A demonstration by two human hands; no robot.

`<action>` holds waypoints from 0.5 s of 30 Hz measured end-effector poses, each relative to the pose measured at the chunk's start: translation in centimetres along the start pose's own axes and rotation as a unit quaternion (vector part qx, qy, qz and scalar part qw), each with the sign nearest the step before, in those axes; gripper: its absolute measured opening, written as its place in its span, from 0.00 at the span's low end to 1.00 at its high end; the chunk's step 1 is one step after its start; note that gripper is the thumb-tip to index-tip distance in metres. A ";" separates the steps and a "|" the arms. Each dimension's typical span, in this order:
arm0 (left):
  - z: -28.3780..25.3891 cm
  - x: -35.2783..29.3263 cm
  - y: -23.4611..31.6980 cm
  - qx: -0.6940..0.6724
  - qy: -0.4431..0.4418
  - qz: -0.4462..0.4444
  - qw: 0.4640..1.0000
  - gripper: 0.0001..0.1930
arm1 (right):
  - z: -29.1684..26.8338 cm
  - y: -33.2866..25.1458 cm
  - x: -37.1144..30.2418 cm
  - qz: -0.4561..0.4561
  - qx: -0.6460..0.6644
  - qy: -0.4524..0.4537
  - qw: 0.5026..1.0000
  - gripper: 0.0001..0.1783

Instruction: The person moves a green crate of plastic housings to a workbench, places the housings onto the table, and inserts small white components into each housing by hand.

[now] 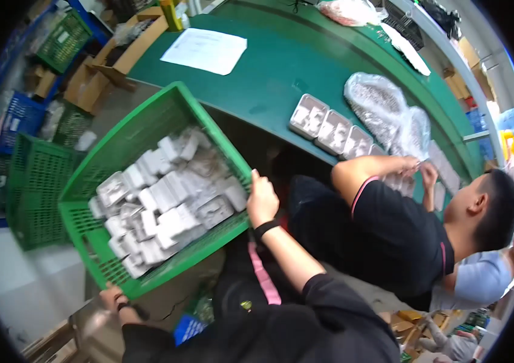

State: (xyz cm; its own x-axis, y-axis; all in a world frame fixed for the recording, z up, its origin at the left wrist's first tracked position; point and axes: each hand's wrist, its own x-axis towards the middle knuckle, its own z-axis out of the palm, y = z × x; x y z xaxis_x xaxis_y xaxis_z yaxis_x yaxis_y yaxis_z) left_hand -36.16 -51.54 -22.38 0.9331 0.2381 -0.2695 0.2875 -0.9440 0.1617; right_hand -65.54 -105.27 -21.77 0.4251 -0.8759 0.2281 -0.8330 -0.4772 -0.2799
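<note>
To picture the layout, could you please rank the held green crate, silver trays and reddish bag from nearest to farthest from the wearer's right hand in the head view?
1. Green crate: gripped by the right hand, extending to its left.
2. Silver trays: ahead to the right, on the green table.
3. Reddish bag: top of the view, toward the far side.

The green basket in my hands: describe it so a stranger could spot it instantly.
Find the long green table, then look in front of its near edge, left of the co-worker in black. There is a large, open green basket. Unlike the green crate to its left, this one is held by a left hand and a right hand and heaped with pale, blocky pieces.
</note>
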 end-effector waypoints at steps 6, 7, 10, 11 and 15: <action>2.9 -3.2 3.0 -0.076 0.172 -0.068 0.980 0.22 | -0.2 1.9 2.8 -0.009 0.040 -0.009 0.999 0.28; 2.3 -3.2 1.7 -0.046 0.165 -0.089 0.981 0.22 | 0.1 1.3 4.8 -0.026 0.042 0.023 0.998 0.28; 2.7 -5.8 2.9 0.075 0.142 -0.123 0.979 0.24 | 0.8 1.5 9.2 -0.033 0.029 0.038 0.998 0.26; 3.0 -6.3 2.9 0.081 0.159 -0.108 0.978 0.24 | 1.3 1.3 10.4 -0.034 0.039 0.043 0.998 0.26; 3.8 -7.5 4.8 0.055 0.143 -0.115 0.982 0.26 | 2.8 1.7 11.5 -0.045 0.045 0.072 0.995 0.24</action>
State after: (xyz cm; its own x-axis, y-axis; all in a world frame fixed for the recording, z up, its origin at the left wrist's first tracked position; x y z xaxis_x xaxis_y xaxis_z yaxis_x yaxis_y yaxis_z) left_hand -42.55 -58.69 -23.20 0.8732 0.4872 -0.0072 0.4873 -0.8730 0.0197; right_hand -61.10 -116.34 -22.22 0.4362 -0.8133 0.3851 -0.7556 -0.5634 -0.3341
